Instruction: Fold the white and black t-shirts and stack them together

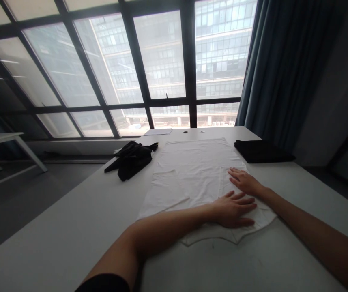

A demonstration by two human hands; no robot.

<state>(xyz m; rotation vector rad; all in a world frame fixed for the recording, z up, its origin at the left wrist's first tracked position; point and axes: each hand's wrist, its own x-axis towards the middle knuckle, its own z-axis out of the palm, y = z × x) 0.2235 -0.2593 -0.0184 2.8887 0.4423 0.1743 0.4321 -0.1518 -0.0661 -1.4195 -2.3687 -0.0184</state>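
A white T-shirt (192, 178) lies spread on the table, its curved neckline toward me and its hem at the far end. Small creases run across the cloth. My left hand (235, 209) rests flat on the shirt near the neckline, fingers spread and pointing right. A little farther away, my right hand (245, 181) lies palm down on the shirt's right edge, its fingers stretched out to the left. Neither hand grips the fabric. My left forearm crosses over the near left part of the shirt and hides it.
The white table (95, 215) carries a crumpled black garment (136, 158) at left and a folded black cloth (263, 151) at right. Papers (158, 132) lie at its far edge. Beyond are large windows, a blue curtain (271, 73) and another table (0, 139).
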